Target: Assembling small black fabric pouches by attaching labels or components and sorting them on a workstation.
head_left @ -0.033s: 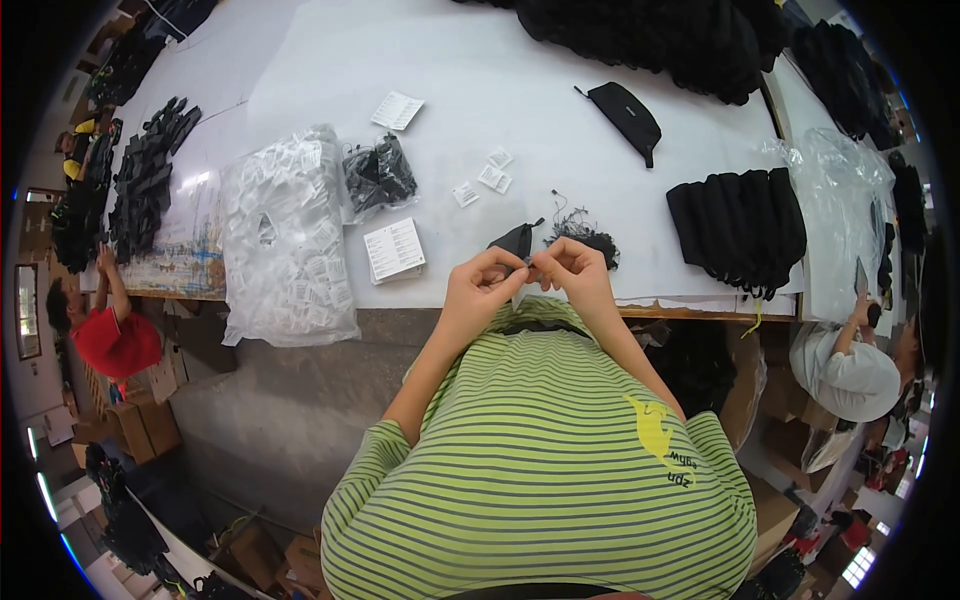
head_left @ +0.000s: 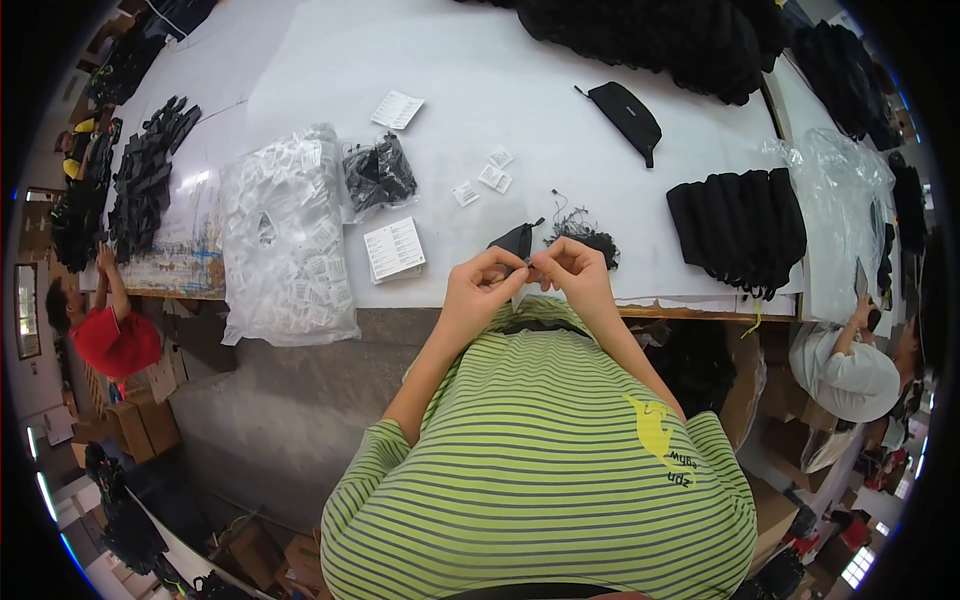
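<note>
My left hand [head_left: 480, 289] and my right hand [head_left: 577, 281] meet at the table's near edge, each closed in a fingertip pinch. A tiny dark piece shows between their fingertips, too small to name. Just beyond my fingers a black zip pouch [head_left: 517, 241] pokes up, its near part hidden by my hands. Right beside my right hand lies a tangled heap of thin black strings [head_left: 597, 246]. A stack of white printed cards [head_left: 394, 250] rests to the left. Farther off are small white labels [head_left: 494, 179] and a clear bag of black pieces [head_left: 380, 174].
A large clear bag of white labels [head_left: 285, 240] overhangs the table edge at left. Stacked black pouches [head_left: 738, 228] sit right; a single pouch [head_left: 626, 120] lies farther back. A black pile [head_left: 660, 40] covers the far side. People work at left [head_left: 115, 340] and right [head_left: 850, 368].
</note>
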